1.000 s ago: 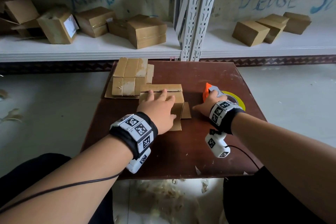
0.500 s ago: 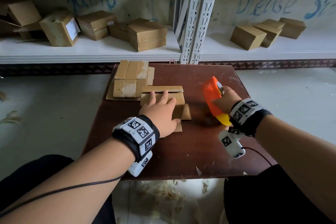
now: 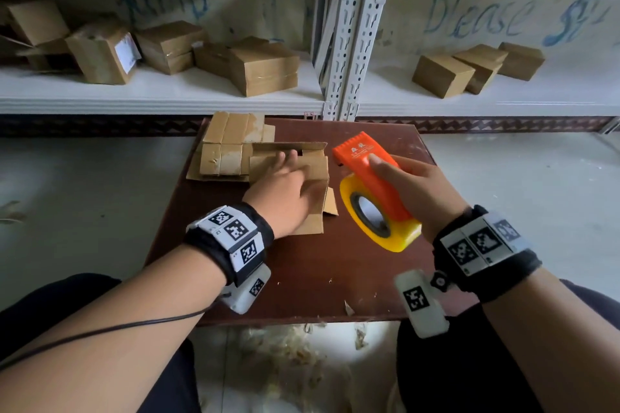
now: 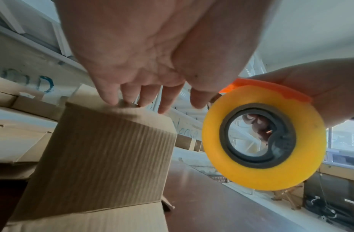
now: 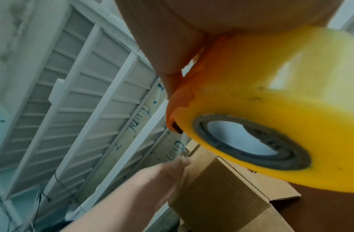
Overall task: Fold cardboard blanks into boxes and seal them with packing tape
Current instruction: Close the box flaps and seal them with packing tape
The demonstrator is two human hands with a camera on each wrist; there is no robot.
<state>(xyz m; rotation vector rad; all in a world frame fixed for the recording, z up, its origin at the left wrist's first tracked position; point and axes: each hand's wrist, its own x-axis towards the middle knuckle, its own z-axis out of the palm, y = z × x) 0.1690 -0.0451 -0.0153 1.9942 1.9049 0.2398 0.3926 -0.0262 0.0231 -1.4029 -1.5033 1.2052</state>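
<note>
The left hand [image 3: 285,193] presses flat, fingers straight, on the box [image 3: 312,174], while the right hand [image 3: 419,191] grips the tape dispenser [image 3: 372,191] raised just to the box's right.

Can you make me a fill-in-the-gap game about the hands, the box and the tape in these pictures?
1. The right hand grips a tape dispenser whose handle is ____.
2. The roll of tape is coloured ____.
3. The left hand rests on top of the cardboard ____.
4. The stack of flat blanks lies on the ____ table.

Missing words: orange; yellow; box; brown
</note>
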